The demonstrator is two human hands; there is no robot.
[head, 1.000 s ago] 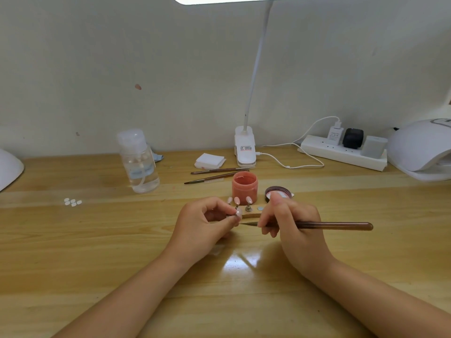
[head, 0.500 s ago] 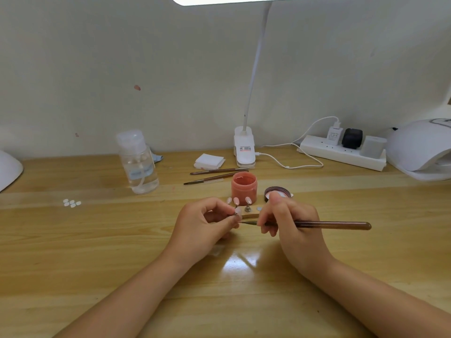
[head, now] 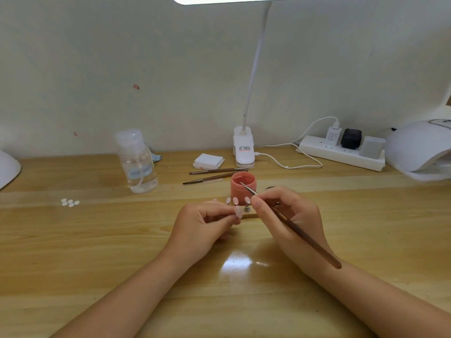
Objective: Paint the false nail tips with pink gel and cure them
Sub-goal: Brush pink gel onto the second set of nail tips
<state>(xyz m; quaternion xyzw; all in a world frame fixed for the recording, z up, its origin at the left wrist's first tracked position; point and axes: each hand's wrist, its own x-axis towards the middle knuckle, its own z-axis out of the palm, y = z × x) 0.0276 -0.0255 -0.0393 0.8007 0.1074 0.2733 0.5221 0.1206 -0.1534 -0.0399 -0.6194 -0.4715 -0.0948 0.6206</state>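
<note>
**Brush loading at the gel pot**

Nearest, the right hand [head: 290, 215] pinches a long brown nail brush [head: 292, 225], its tip dipped in the open pink gel pot [head: 242, 187]. The left hand [head: 202, 225] pinches a nail tip [head: 238, 212] on its stand; more tips [head: 235, 200] stand just before the pot. A light load, wiped on the rim, should avoid flooding the tip's edges. Beyond, the glossy wooden desk [head: 85, 252] carries spare brushes [head: 212, 174], a pump bottle [head: 138, 162], a clip lamp [head: 244, 147], a power strip [head: 341, 152], and, far right, the white curing lamp [head: 419, 147] against a pale wall.

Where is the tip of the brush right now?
In the head view, the brush, held by the right hand, has its tip dipped in the open pink gel jar, at centre, just behind the nail tips on stands.
</note>
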